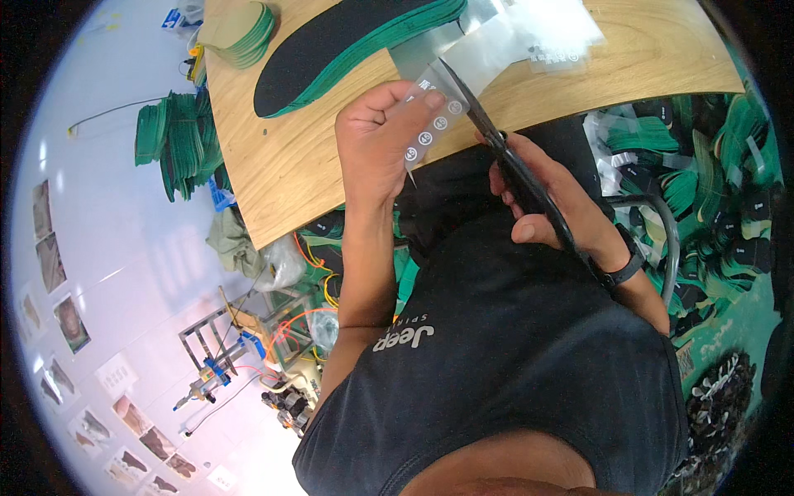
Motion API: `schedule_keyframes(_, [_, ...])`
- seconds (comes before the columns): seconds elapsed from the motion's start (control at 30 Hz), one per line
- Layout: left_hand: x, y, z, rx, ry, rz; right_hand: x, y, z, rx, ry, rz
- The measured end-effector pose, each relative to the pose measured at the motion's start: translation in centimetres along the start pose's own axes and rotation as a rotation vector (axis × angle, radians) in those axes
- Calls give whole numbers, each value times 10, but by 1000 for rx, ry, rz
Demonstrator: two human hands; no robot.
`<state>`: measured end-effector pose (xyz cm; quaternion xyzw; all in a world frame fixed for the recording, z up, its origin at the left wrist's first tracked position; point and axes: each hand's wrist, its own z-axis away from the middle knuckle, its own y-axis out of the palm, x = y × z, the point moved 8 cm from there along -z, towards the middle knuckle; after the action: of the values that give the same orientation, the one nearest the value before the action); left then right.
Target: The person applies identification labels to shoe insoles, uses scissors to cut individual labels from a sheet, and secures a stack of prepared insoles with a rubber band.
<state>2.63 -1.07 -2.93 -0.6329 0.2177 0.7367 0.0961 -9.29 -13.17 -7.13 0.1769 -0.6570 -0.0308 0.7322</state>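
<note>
My left hand [376,136] pinches a clear plastic transfer sheet [432,132] printed with white round marks, between thumb and fingers, above the table's near edge. My right hand [571,198] is closed around a pair of black scissors [529,183]. Their long blade points up and away, lying along the right edge of the sheet. Whether the blades are cutting into it I cannot tell. Beyond my hands, a long stack of black-topped green insoles [356,50] rests on the wooden table [302,165]. More clear printed sheets [554,41] lie to its right.
At the table's far left corner sits a stack of beige-topped insoles [236,37]. Bundled green insoles [178,140] hang past the left edge. Many more piles [703,182] fill the right side, by a metal chair frame [666,240]. Pneumatic equipment [219,372] stands at lower left.
</note>
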Motion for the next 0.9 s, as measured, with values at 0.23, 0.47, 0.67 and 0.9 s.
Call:
schedule_keyframes(0.23, [1, 0, -2, 2, 15, -10, -2, -1, 1, 16, -44, 65])
schedule_keyframes(0.47, [2, -10, -1, 8, -10, -50, 2, -4, -2, 31, 7, 100])
schedule_keyframes(0.67, [-3, -7, 0, 90, -18, -193, 10, -8, 4, -48, -61, 272])
schedule_keyframes(0.9, [-27, 2, 1, 66, 449, -585, 77, -69, 65, -601, -263, 734])
